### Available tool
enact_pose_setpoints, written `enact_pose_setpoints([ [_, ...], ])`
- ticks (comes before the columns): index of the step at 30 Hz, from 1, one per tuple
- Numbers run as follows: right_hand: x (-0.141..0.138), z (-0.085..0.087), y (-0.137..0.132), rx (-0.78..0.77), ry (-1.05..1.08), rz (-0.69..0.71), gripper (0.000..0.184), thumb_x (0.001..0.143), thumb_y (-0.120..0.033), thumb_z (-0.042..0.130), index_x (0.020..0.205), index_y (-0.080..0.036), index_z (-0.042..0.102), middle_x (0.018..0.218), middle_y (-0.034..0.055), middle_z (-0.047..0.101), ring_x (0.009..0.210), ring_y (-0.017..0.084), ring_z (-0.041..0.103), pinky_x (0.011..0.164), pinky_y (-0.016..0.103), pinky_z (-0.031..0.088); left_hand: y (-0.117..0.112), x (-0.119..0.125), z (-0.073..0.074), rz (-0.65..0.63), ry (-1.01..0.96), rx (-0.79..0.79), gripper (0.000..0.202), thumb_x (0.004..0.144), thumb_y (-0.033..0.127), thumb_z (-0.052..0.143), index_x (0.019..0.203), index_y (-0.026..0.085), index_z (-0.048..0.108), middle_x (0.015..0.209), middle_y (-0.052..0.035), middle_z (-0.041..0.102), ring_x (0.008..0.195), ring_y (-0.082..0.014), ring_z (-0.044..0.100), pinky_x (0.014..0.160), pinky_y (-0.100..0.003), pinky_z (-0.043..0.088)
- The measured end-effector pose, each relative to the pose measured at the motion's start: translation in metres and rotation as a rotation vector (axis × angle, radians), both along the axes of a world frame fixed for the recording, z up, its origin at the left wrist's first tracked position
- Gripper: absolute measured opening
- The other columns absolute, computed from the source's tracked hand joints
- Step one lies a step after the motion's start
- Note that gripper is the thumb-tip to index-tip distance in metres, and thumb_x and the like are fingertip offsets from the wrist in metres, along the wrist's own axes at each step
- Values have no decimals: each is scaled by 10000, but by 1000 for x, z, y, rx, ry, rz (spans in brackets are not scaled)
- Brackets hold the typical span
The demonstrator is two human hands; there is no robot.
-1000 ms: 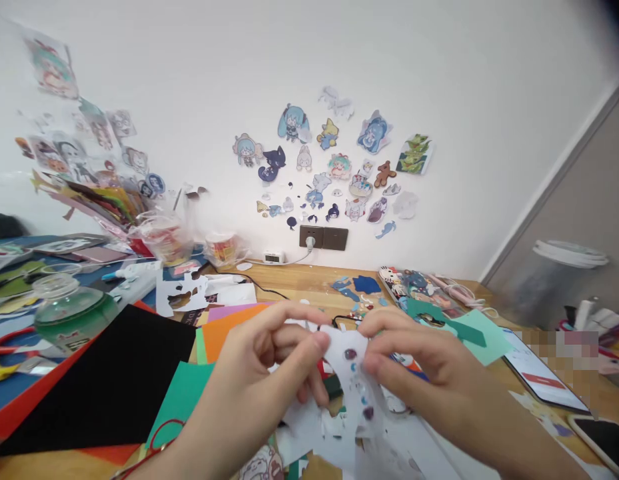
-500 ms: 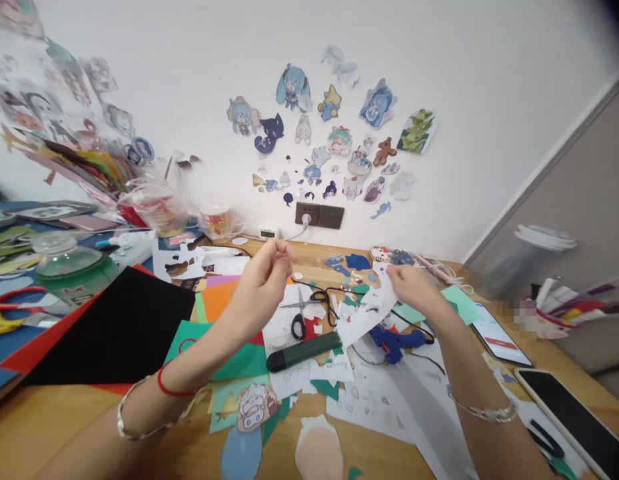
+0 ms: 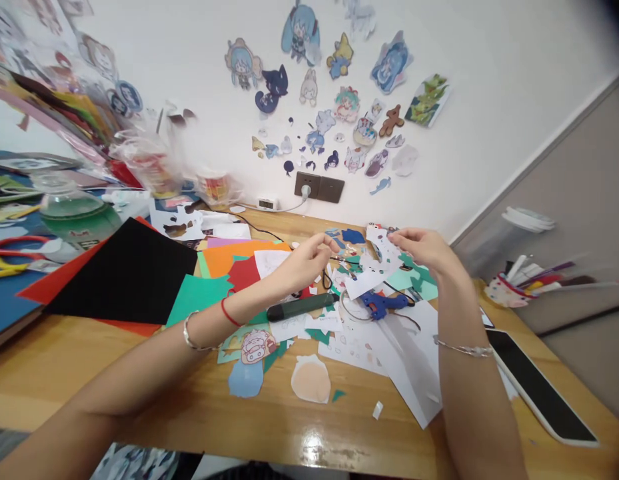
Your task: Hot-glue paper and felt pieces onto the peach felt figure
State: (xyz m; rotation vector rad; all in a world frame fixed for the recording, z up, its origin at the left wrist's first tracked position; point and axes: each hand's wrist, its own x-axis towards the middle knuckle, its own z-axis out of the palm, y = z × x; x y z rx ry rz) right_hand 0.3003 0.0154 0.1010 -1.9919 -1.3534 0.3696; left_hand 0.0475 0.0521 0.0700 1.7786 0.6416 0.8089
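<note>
A white sheet of paper with cut-out holes (image 3: 372, 283) hangs from the fingertips of my right hand (image 3: 426, 252), over the scrap-strewn middle of the desk. To its left is my left hand (image 3: 309, 261), its fingers drawn together in a pinch. Whether something small sits in that pinch I cannot make out. Just below my left hand lies a dark green box cutter-like tool (image 3: 299, 308). A blue glue gun (image 3: 382, 305) lies under the held paper. My left hand and forearm hide the scissors' spot.
Black paper (image 3: 126, 277), a green sheet (image 3: 199, 297) and an orange sheet (image 3: 234, 260) lie on the left. A green-filled jar (image 3: 82, 217) and red-yellow scissors (image 3: 26, 253) stand and lie beyond. At right are a phone (image 3: 544, 387) and a pen cup (image 3: 509, 291).
My left hand has moved right and nearer to the paper, now covering the scissors. The paper stays in my right hand. The camera has tipped down, showing more of the desk's front.
</note>
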Motion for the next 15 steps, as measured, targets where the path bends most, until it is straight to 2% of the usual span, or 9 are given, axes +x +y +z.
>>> enact_pose_setpoints([
  [3,0,-5,7,9,58,23,252,858,-347,543,983,-133,590,969,35,618,823,149,602,716,331,508,11,17,-4,20,41,-42,92,897,148,410,929,157,497,515,92,293,381,-38,260,363,-148,215],
  [5,-1,-9,11,23,89,45,270,869,-341,528,1047,-143,573,1060,49,596,912,178,593,775,369,504,18,30,-5,32,64,-65,112,907,220,470,957,131,516,568,77,380,395,-33,300,366,-149,261],
  [9,-3,-14,16,42,142,80,315,866,-356,528,1098,-144,553,1101,54,580,946,201,585,793,391,499,23,53,-2,26,79,-113,229,908,314,500,1020,118,539,773,1,551,538,-66,496,467,-189,436],
  [15,-7,-15,16,63,197,119,328,866,-355,528,1121,-149,542,1122,59,570,958,205,581,797,396,499,18,72,-1,29,17,-205,257,897,332,515,1022,113,563,939,-47,596,769,-148,598,662,-303,524],
])
